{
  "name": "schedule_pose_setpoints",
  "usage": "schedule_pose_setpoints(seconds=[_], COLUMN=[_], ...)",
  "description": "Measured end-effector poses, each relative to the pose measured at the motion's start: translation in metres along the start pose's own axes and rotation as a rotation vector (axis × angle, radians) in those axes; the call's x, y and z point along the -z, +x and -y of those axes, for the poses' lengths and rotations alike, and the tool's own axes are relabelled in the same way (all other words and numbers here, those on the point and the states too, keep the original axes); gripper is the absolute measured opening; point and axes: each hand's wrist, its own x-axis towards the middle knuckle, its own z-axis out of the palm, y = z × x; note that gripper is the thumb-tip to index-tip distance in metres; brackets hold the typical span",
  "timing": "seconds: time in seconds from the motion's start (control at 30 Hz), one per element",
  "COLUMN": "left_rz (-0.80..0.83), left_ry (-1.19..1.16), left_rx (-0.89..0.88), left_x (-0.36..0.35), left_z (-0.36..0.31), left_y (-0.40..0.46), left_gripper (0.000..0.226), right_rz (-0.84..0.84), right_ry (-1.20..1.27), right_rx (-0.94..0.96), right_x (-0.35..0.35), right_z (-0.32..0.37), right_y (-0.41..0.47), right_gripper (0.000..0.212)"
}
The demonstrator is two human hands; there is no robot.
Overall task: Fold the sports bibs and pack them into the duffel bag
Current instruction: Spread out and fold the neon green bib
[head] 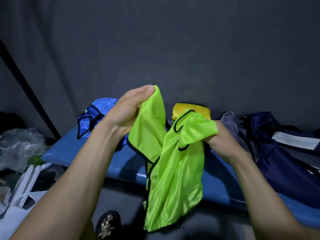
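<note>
Green bib [173,170]: held up above counter [78,149], pinched by left hand [128,113], bunched in right hand [223,139]; fingers curled.
Duffel bag [285,170]: laid on counter, right.

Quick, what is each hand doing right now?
Left hand: pinches the green bib.
Right hand: grips the same bib.

Both forearms are bare, with no sleeves, watch or rings on the hands; one foot [107,224] wears a black sandal with printed straps.
</note>
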Motion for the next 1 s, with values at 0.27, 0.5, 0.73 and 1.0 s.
schedule_pose_setpoints(seconds=[0.27,0.5,0.73,1.0], left_rz=[-0.544,-0.423,-0.584,-0.52], left_ry=[-0.167,0.488,1.355,-0.143], left_rx=[-0.108,-0.227,-0.413,-0.009], left_x=[0.02,0.038,0.04,-0.001], left_z=[0.0,0.019,0.032,0.002], left_y=[0.019,0.016,0.012,0.008], left_gripper=[0.042,0.055,0.037,0.018], right_rz=[-0.137,-0.155,-0.185,-0.085], right_ry=[0.365,0.457,0.507,0.397], right_rx=[-0.072,-0.176,-0.158,-0.237], right_x=[0.006,0.019,0.013,0.01], right_z=[0.008,0.005,0.015,0.011], right_y=[-0.007,-0.011,-0.017,-0.014], right_gripper=[0.026,0.051,0.026,0.036])
